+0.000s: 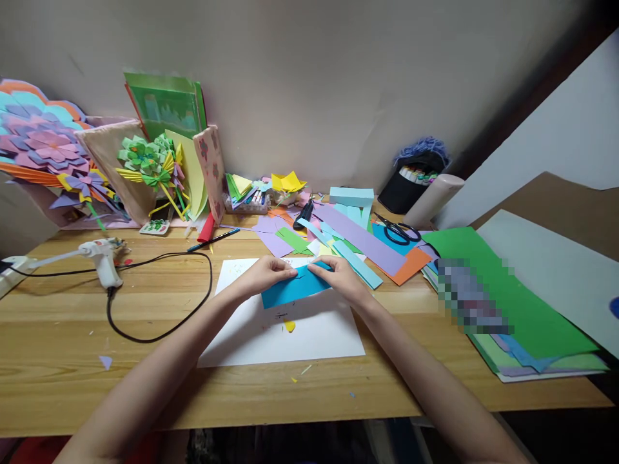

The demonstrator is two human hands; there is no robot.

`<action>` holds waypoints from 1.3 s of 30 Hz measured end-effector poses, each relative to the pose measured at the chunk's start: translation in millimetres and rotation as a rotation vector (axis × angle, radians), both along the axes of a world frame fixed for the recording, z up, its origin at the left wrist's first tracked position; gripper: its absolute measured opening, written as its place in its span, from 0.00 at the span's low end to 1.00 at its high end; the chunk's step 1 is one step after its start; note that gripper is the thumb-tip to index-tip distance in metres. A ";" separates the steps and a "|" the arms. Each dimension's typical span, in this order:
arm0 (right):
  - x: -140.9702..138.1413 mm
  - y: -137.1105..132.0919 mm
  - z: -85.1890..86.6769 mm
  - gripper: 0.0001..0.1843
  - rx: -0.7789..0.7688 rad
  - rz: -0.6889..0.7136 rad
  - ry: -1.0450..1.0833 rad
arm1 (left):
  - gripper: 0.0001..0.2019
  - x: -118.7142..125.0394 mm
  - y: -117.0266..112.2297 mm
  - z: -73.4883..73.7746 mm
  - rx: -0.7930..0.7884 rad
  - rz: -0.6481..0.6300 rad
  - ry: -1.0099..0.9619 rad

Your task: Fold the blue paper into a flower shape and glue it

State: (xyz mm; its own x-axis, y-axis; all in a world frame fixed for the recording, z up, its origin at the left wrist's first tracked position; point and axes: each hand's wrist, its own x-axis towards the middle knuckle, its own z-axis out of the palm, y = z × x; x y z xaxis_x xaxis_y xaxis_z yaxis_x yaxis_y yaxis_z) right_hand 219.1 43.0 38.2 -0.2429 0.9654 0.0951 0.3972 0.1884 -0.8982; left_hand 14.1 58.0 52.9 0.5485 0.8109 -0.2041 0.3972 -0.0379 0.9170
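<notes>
A bright blue, rectangular strip of paper [285, 294], slanting slightly, with a short dark mark near its upper edge, is held over a large white paper sheet [324, 335] on the light-brown wooden worktop [48, 386]; the fingers of the bare left hand [264, 274] and bare right hand [345, 278] pinch it along the top

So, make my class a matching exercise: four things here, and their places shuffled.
1. blue rectangular paper
2. white plastic glue gun
3. small yellow paper scrap
4. black-handled scissors

A. on the white paper sheet
B. in front of the black marker holder
C. held by left hand and right hand
D. left part of the wooden desk

Pairs: 1-C, 2-D, 3-A, 4-B
</notes>
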 end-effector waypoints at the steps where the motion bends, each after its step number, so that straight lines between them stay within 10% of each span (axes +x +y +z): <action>1: 0.3 -0.7 -2.5 0.14 -0.023 0.032 -0.016 | 0.21 -1.1 -0.7 -4.6 -0.001 0.010 -0.002; 14: 10.8 -5.8 -11.5 0.15 -0.060 0.265 -0.105 | 0.16 -12.8 -7.5 -25.1 0.100 -0.025 0.050; 23: 7.6 -11.8 -21.4 0.15 0.364 0.346 -0.293 | 0.16 -15.1 -10.1 -28.8 0.076 -0.075 0.005; 39: -13.9 -27.6 -28.1 0.11 0.329 0.126 -0.380 | 0.14 -6.5 -14.8 -38.4 0.000 0.013 -0.020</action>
